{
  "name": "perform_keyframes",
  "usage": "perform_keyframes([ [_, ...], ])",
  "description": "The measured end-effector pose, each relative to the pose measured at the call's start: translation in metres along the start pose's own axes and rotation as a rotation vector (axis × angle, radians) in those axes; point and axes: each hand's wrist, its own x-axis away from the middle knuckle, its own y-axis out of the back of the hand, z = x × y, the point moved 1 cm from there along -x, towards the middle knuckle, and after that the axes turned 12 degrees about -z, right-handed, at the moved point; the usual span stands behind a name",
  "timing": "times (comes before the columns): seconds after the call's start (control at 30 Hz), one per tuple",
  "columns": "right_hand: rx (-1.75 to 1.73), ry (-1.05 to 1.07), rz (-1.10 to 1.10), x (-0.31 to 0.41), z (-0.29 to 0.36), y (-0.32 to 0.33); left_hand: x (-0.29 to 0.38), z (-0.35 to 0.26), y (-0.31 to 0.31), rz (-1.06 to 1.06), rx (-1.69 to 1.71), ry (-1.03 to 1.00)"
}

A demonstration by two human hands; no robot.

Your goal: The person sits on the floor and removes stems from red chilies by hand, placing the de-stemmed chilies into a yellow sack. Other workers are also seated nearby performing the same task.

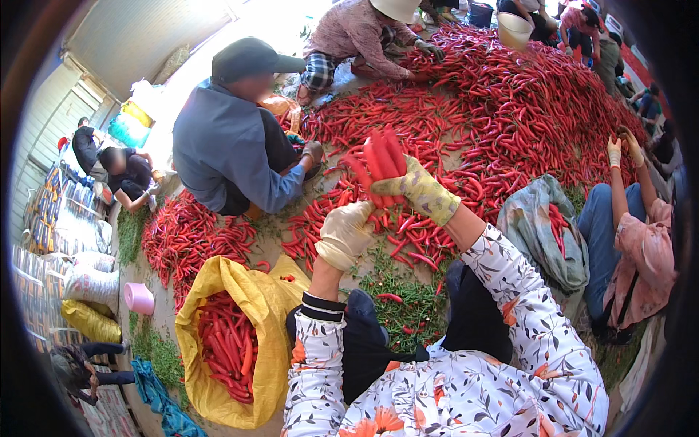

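Note:
My right hand [419,191], in a yellowish patterned glove, grips a bunch of long red chili peppers [384,155], slightly blurred, with their tips upward. Close against the lower end of that bunch is my left hand [344,235] in a pale glove. Its fingers are curled, and whether they pinch the stems is hidden. Below my hands, between my feet, lies a heap of green stems [407,306] with a few red peppers among them. A yellow woven sack [273,322], its mouth wide, stands beside my left forearm with red peppers [229,349] inside.
A large mound of red chili peppers [524,120] spreads ahead. A person in a blue jacket [229,142] squats at front left by a smaller pepper pile [191,235]. At right, a grey-green sack [540,229] stands before a seated person [639,251]. A pink tub [138,298] sits left.

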Motion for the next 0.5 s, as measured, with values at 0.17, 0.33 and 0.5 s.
perform_keyframes([
  [0.17,-0.27,-0.188,-0.072,0.005,0.01,0.004,0.003,-0.004,-0.009,-0.063,0.536,0.378],
  [0.33,-0.292,-0.061,-0.197,0.01,-0.003,-0.006,-0.004,-0.019,-0.006,0.142,1.106,0.856],
  [0.5,-0.22,-0.071,-0.211,0.016,-0.002,-0.014,0.001,-0.016,-0.02,0.012,1.214,0.967],
])
